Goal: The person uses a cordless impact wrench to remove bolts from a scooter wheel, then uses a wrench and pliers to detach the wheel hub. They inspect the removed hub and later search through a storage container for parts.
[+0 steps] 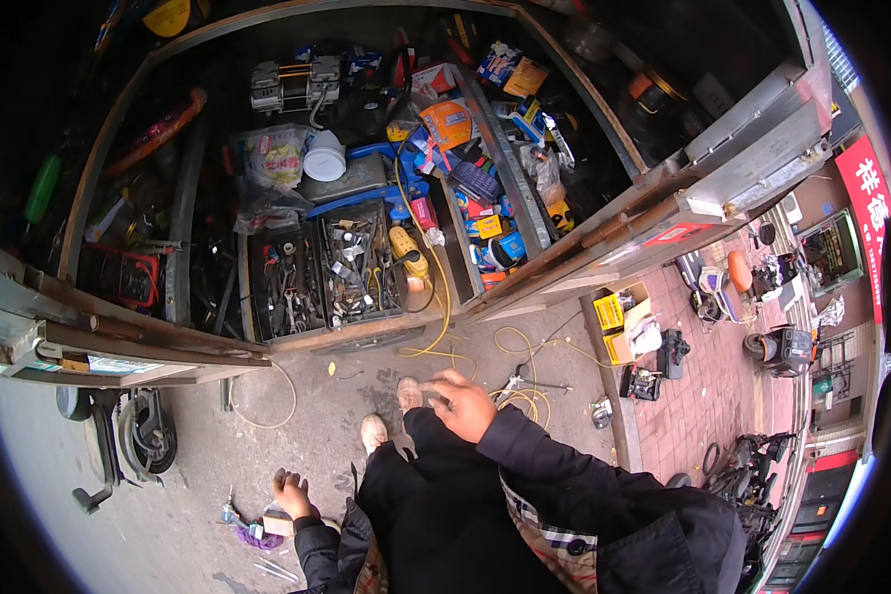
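Now, bare right hand [462, 408]: fingers loosely spread, nothing seen held; just left of the thin yellow hose [448, 305] looped on the grey concrete ground [218, 396].
Bare left hand [294, 494]: half-curled; whether it grips anything I cannot tell; near a small tan cardboard box [279, 523].
Black rectangular trays [371, 319]: along the metal-framed cabinet's wooden front edge [366, 331]; steel hand tools [289, 287] lie inside, none visibly taken up.

Yellow hose [447, 302] — shoes [374, 433] pinkish, perhaps
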The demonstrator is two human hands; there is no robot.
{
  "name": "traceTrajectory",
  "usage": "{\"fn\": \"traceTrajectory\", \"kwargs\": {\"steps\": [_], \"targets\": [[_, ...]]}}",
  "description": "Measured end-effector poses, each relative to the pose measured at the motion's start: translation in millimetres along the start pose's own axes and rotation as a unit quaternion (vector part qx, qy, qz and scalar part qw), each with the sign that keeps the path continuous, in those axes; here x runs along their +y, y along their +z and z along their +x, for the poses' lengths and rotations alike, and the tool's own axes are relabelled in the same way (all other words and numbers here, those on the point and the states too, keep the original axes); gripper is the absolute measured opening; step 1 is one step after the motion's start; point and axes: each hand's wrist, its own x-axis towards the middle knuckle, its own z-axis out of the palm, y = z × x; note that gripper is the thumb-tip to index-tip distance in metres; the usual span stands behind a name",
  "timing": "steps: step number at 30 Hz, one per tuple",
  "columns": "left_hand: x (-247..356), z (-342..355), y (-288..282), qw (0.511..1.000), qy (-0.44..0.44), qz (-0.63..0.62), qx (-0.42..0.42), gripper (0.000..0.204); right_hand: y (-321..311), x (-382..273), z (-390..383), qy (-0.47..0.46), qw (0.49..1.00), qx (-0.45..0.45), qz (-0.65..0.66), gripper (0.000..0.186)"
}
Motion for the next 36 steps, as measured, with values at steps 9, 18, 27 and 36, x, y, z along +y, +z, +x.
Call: {"fn": "traceTrajectory", "kwargs": {"steps": [9, 18, 27, 36], "targets": [[5, 5, -8, 1.000, -0.004, 0.004, 0.011, 0.057, 6, -1, 4, 0.001, 1.000, -0.015, 0.002, 0.022], [10, 8, -7, 1.000, 0.000, 0.002, 0.024, 0.057, 13, 5, 20, -0.026, 1.000, 0.001, 0.011, 0.012], [18, 5, -10, 0.999, 0.013, -0.012, 0.028, 0.053, 16, 2, 30, -0.027, 0.999, -0.006, 0.024, 0.020], [20, -8, -14, 0.999, 0.020, 0.000, 0.046, 0.051, 27, 10, 36, -0.037, 0.999, -0.002, 0.010, 0.028]]}}
